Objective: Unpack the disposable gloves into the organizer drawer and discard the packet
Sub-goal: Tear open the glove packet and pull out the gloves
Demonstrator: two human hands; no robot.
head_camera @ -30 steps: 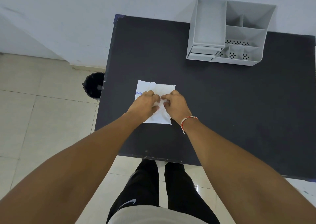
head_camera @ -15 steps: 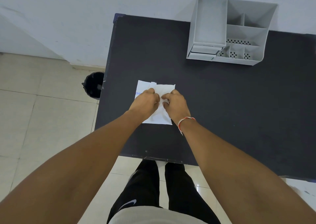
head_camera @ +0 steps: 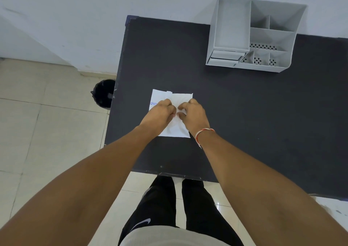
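Packet (head_camera: 172,114) lies flat on black table (head_camera: 244,114), near left edge, same spot as half second ago. Head view: our left hand (head_camera: 160,114) and right hand (head_camera: 194,115) both pinch packet's middle, fingertips (head_camera: 180,107) curled narrow; gap between hands slightly wider than before, film puckered there. Organizer (head_camera: 252,37) at far edge, well apart, drawers closed. Bin (head_camera: 103,93) on floor beside table, unmoved.

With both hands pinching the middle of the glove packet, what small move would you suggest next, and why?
Probably pull the left hand and right hand apart to tear the white glove packet open. It lies flat on the black table, looks unopened, and the grey organizer holds no gloves.
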